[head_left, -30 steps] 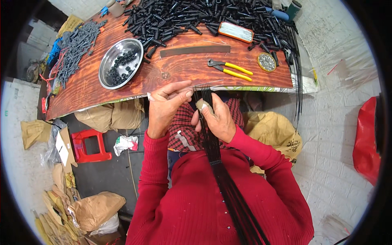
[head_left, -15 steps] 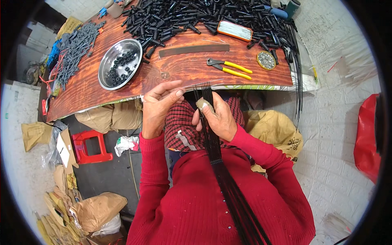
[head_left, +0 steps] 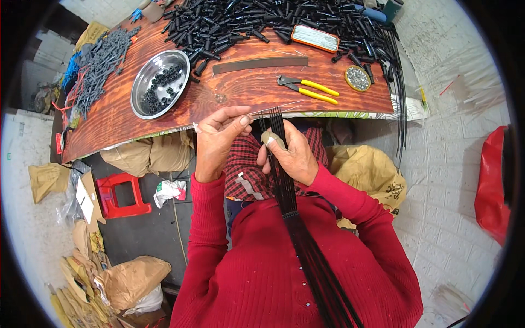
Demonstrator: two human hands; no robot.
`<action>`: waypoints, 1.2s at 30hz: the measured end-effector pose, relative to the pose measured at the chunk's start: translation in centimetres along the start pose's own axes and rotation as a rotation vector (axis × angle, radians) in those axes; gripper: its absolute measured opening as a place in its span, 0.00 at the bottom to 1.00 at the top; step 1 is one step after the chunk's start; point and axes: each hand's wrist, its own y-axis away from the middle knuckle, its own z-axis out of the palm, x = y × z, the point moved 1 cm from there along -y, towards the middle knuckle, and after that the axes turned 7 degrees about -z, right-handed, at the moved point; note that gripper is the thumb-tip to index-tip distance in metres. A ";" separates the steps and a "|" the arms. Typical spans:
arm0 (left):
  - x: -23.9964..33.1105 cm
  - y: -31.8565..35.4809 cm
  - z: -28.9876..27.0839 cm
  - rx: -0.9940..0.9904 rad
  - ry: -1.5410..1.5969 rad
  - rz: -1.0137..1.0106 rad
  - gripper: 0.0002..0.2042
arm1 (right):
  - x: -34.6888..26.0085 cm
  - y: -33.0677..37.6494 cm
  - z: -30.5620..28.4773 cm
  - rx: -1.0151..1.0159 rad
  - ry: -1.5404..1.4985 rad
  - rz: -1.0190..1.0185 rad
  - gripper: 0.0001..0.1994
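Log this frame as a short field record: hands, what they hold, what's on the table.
left hand: fingers pinched at the table edge, contents too thin to tell
right hand: grip around a bundle of black strips, taped thumb on top
bundle: runs from the table edge down over the lap
table: steel bowl of small black tubes, yellow-handled pliers, heap of black tubes
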 end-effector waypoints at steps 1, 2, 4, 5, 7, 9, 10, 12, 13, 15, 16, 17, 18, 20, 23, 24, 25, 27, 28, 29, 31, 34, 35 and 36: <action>0.0 -0.1 0.1 0.000 0.000 0.000 0.12 | 0.0 0.0 0.0 0.000 0.000 0.000 0.17; 0.0 -0.1 0.2 0.002 -0.003 0.007 0.12 | -0.1 0.1 -0.1 -0.001 0.002 -0.007 0.17; -0.1 -0.1 0.3 0.005 -0.008 0.012 0.12 | -0.2 0.1 -0.1 -0.002 0.002 -0.013 0.17; 0.0 -0.1 0.4 0.001 -0.026 0.016 0.12 | -0.2 0.0 -0.1 -0.007 0.003 0.001 0.17; 0.3 -0.1 0.5 -0.001 -0.046 0.021 0.12 | -0.3 -0.1 -0.1 -0.014 0.003 0.014 0.17; 0.3 0.0 0.6 -0.009 -0.031 0.008 0.13 | -0.1 0.0 -0.2 -0.014 -0.002 -0.027 0.17; 0.4 0.0 0.7 -0.013 -0.031 0.009 0.13 | -0.1 0.0 -0.3 -0.011 -0.001 -0.029 0.17; 0.6 0.3 0.9 -0.001 0.031 -0.015 0.15 | 0.2 0.0 -0.4 0.002 -0.014 -0.030 0.17; 0.6 0.4 1.0 -0.001 0.029 -0.015 0.15 | 0.3 0.0 -0.4 0.002 -0.016 -0.032 0.17; 0.7 0.5 1.5 -0.008 0.074 -0.021 0.16 | 0.3 -0.1 -0.5 -0.016 -0.010 -0.027 0.16; 0.5 0.5 1.5 -0.008 0.071 -0.016 0.16 | 0.1 -0.1 -0.4 -0.018 -0.010 -0.033 0.16; 0.1 0.4 1.4 -0.029 0.074 -0.033 0.15 | 0.0 0.1 -0.1 -0.021 -0.028 -0.048 0.16; -0.1 0.1 1.3 -0.053 0.076 -0.045 0.14 | -0.2 0.0 0.0 -0.023 -0.044 -0.069 0.16; -0.4 0.1 1.2 -0.039 0.061 -0.054 0.13 | 0.1 0.1 0.0 -0.029 -0.035 -0.056 0.16; -0.6 -0.3 1.6 -0.035 0.062 -0.064 0.11 | 0.5 0.2 -0.5 -0.023 -0.021 -0.043 0.16; -0.3 -0.1 1.6 -0.029 0.067 -0.059 0.10 | 0.6 0.3 -0.3 -0.023 -0.046 -0.056 0.16; -0.1 0.1 1.6 -0.022 0.072 -0.055 0.10 | 0.6 0.4 -0.2 -0.023 -0.071 -0.068 0.17; 0.0 0.0 1.3 -0.006 0.041 -0.048 0.09 | 0.4 0.4 -0.3 -0.038 -0.081 -0.088 0.17; 0.0 -0.1 1.1 -0.008 0.041 -0.053 0.09 | 0.4 0.3 -0.4 -0.039 -0.089 -0.080 0.18; 0.0 -0.2 1.1 -0.009 0.040 -0.059 0.09 | 0.4 0.3 -0.4 -0.040 -0.097 -0.071 0.18; 0.1 -0.2 1.1 -0.008 0.033 -0.049 0.09 | 0.1 0.2 -0.4 -0.048 -0.121 -0.049 0.18; 0.2 -0.1 1.1 -0.009 0.027 -0.032 0.09 | 0.2 0.2 -0.4 -0.053 -0.116 -0.032 0.17; 0.2 -0.1 1.2 -0.011 0.027 -0.027 0.09 | 0.3 0.2 -0.4 -0.047 -0.088 -0.036 0.17; 0.2 -0.1 1.3 -0.011 0.026 -0.022 0.09 | 0.2 0.3 -0.3 -0.050 -0.086 -0.040 0.17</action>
